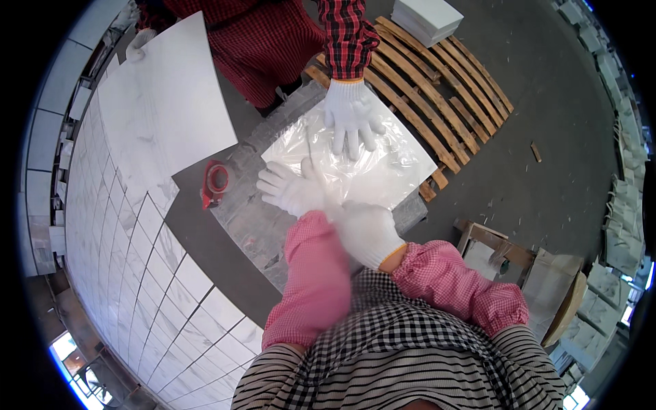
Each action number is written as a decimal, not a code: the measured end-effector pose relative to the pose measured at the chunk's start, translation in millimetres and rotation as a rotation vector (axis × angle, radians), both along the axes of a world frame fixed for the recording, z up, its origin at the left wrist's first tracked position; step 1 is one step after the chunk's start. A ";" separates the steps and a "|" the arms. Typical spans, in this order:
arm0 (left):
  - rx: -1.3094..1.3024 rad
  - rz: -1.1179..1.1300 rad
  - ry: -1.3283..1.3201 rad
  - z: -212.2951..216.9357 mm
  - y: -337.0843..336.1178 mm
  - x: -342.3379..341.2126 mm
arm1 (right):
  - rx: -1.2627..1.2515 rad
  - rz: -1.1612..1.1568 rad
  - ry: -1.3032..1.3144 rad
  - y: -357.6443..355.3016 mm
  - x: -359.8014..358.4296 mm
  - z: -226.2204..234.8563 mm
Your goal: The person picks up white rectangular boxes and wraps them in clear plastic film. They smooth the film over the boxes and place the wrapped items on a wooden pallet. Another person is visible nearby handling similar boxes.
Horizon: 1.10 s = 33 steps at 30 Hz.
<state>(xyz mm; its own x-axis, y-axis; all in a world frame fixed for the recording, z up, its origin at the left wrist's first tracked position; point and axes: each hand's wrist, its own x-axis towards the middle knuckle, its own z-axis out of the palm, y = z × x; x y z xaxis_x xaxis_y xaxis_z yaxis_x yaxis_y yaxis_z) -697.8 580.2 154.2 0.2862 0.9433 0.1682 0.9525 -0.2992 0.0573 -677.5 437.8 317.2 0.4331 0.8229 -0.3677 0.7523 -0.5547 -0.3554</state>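
Note:
A flat white rectangular slab or stack (408, 162) under shiny, wrinkled clear plastic film lies in front of me on a grey, film-covered surface (247, 217). My left hand (292, 191), in a white knit glove, rests at its near left edge, fingers spread and pointing left. My gloved right hand (372, 232) is bent over its near edge, close beside the left wrist. Its fingers are blurred and partly hidden, so any grip on the film is unclear. From the far side a co-worker's gloved hand (350, 113) presses flat on the film, fingers apart.
The co-worker's other hand (139, 45) holds a large white sheet (171, 96) at the left. A red tape dispenser (216, 183) sits left of the slab. Marble-patterned tiles (147, 273) spread leftward. A wooden pallet (437, 89) bears a white stack (428, 19). Cardboard (552, 283) stands right.

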 end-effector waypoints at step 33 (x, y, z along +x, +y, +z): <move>-0.198 -0.264 -0.401 -35.2 26.0 -34.5 | 0.193 -0.712 -0.287 -115.2 118.8 -135.5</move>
